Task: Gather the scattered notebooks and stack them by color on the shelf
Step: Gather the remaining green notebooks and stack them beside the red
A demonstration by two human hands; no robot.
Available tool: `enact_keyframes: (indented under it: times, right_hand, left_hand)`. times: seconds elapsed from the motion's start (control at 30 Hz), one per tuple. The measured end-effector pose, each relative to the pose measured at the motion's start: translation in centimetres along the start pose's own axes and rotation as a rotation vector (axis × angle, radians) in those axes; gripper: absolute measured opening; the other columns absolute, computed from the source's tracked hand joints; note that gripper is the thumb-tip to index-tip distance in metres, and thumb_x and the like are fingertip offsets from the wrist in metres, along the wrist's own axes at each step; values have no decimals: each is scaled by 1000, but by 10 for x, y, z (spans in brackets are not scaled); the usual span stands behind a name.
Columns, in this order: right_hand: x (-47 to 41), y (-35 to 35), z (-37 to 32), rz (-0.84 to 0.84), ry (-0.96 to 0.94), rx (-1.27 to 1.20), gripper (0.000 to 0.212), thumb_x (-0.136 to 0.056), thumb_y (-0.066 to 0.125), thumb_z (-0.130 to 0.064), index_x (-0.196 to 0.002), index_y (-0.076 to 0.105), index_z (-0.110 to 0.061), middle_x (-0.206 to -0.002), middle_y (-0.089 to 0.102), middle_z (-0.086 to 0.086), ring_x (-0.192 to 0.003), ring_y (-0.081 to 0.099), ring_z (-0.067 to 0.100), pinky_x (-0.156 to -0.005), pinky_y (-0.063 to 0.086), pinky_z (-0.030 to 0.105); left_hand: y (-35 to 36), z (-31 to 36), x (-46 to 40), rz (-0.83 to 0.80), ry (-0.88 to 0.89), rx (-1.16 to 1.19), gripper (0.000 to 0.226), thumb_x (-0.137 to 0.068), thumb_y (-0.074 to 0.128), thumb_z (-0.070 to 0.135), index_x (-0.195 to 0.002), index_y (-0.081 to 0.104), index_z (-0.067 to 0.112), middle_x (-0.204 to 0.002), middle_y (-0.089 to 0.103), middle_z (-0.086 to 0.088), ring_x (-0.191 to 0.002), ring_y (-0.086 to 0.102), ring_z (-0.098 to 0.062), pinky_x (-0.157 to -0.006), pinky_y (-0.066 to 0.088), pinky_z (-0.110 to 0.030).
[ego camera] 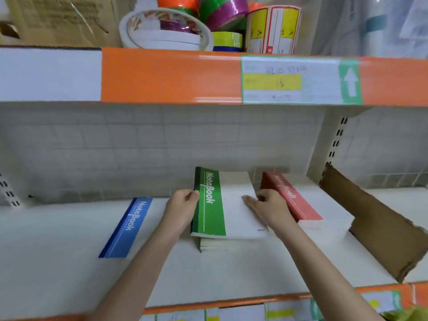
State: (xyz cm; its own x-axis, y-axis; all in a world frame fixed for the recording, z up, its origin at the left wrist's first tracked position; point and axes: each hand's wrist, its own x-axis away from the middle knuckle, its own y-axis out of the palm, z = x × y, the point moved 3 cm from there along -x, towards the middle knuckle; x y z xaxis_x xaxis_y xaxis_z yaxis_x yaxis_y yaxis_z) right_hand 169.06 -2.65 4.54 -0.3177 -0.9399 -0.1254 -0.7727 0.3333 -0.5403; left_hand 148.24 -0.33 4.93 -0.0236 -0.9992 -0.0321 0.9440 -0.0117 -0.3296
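Shelf [231,269]: white board, orange front strip with price labels, pale grid-patterned back panel, slotted upright at right.
Upper shelf [171,76]: orange and white edge, price label with green arrow; carries tape rolls [166,31], label rolls [273,28] and a cardboard box [60,19].
Blue notebook [126,228]: flat on the shelf, left of the hands.
Green notebook [209,205]: top of a green stack at centre, lying slightly askew over the books below.
Red notebook stack [291,200]: just right of the green stack.
Cardboard divider [375,230]: leaning at far right.
Left hand [183,205]: fingers curled, pinching the green notebook's spine edge.
Right hand [266,205]: fingers curled round the same notebook's right edge, lying on its white cover.
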Motion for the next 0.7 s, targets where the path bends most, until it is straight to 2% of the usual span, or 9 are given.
enact_keyframes:
  times: [0.1, 0.17, 0.23, 0.27, 0.33, 0.4, 0.53, 0.6, 0.7]
  right_hand:
    - [-17, 1, 4, -16, -31, 32, 51, -85, 66, -30, -50, 31, -18, -40, 33, -11, -37, 33, 5, -38, 24, 14]
    - [-27, 1, 4, -12, -51, 72, 50, -85, 67, -28, -48, 35, -22, -41, 37, -12, -39, 36, 2, -36, 31, 10]
    - [-35, 3, 6, -33, -67, 109, 46, -86, 66, -29, -50, 41, -18, -47, 44, -8, -46, 42, 8, -37, 31, 12]
    - [-38, 5, 8, -65, -65, 126, 40, -87, 65, -31, -55, 49, -13, -53, 51, -4, -51, 47, 12, -38, 30, 13]
    - [-41, 10, 10, -113, -52, 142, 32, -88, 63, -33, -78, 63, -3, -73, 63, 6, -65, 57, 20, -46, 35, 18]
    - [-43, 12, 13, -114, -61, 149, 36, -88, 63, -34, -88, 63, 2, -81, 64, 10, -73, 60, 24, -50, 37, 21]
    - [-44, 13, 16, -81, -99, 172, 35, -88, 62, -33, -89, 63, 2, -83, 66, 10, -76, 62, 25, -58, 43, 26]
    - [-44, 15, 19, -66, -125, 190, 33, -88, 62, -32, -87, 63, 0, -79, 66, 9, -70, 60, 22, -52, 40, 23]
    - [-44, 18, 21, -33, -147, 218, 32, -88, 62, -32, -74, 57, -3, -66, 57, 4, -60, 54, 19, -48, 34, 23]
  left_hand:
    - [3, 2, -10, 45, -3, -126, 23, -98, 46, 24, -88, 60, 9, -89, 66, -16, -97, 64, -37, -89, 48, -41]
    - [6, 0, -17, 49, -5, -183, 29, -98, 47, 24, -93, 66, 1, -95, 69, -19, -97, 64, -34, -88, 49, -39]
    - [10, -3, -23, 57, -3, -226, 32, -98, 48, 22, -94, 67, -3, -95, 70, -20, -92, 65, -33, -80, 49, -35]
    - [12, -5, -24, 67, 0, -250, 32, -98, 48, 22, -90, 67, -3, -91, 70, -19, -89, 65, -33, -75, 47, -33]
    - [14, -9, -25, 90, 2, -285, 32, -99, 47, 21, -86, 67, -1, -85, 70, -16, -86, 65, -31, -70, 46, -32]
    - [17, -13, -25, 106, 12, -304, 32, -99, 47, 22, -91, 69, -1, -88, 71, -17, -86, 66, -32, -73, 49, -34]
    - [21, -16, -25, 133, 58, -398, 34, -99, 44, 21, -92, 68, -3, -89, 71, -18, -84, 65, -31, -68, 47, -33]
    - [24, -18, -27, 150, 78, -438, 35, -99, 42, 20, -92, 67, -3, -88, 70, -17, -81, 65, -29, -65, 48, -31]
    - [26, -19, -28, 175, 107, -486, 35, -99, 42, 19, -86, 67, -1, -81, 69, -14, -70, 61, -23, -57, 44, -24]
